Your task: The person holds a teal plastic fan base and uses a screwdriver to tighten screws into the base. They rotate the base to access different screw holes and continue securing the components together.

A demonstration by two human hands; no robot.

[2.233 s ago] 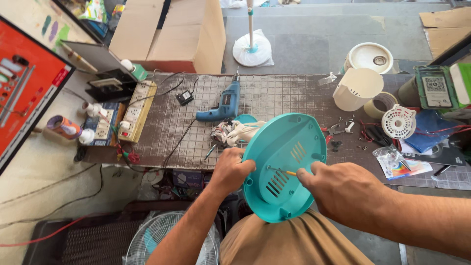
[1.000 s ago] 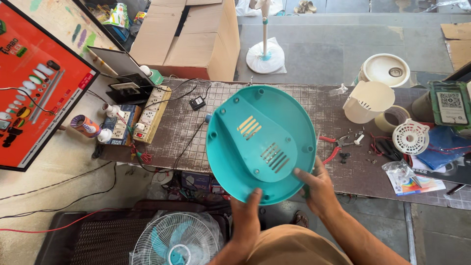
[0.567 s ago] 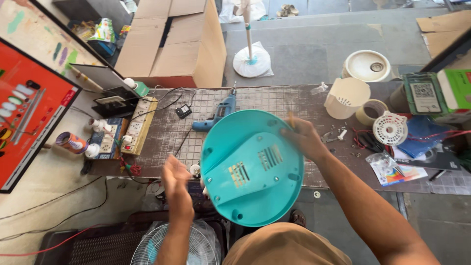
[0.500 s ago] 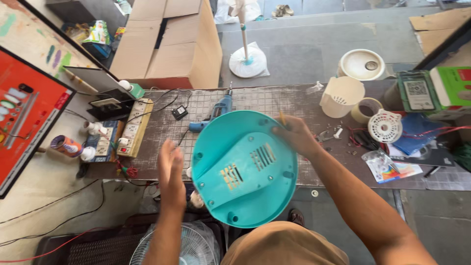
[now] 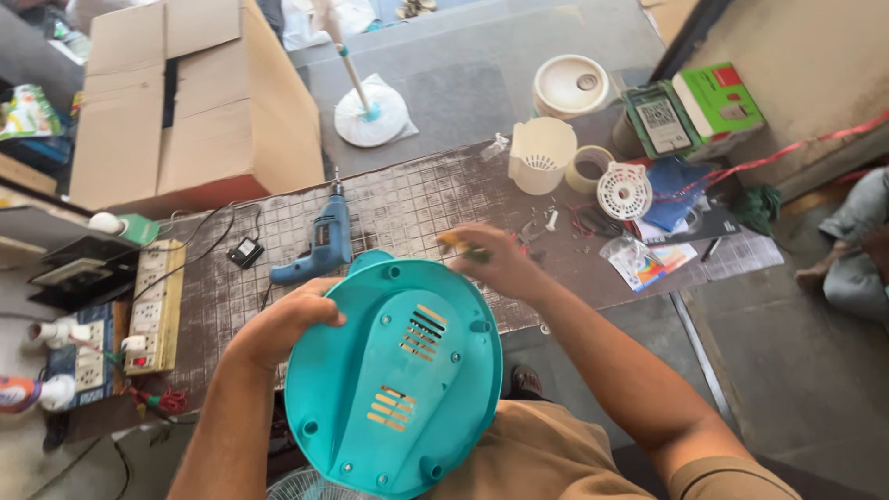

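Head view: the left hand [image 5: 282,324] grips the upper-left rim of the round teal plastic fan base cover [image 5: 396,370], which rests tilted against the lap. The right hand [image 5: 495,261], beyond the cover's upper edge, is closed around a yellow-handled tool [image 5: 454,242] over the grey gridded workbench mat [image 5: 417,204]. A blue power drill [image 5: 324,243] lies just beyond the left hand.

Single head view, steep downward look, close over lap; workbench [image 5: 407,199] fills frame centre, floor beyond at top.
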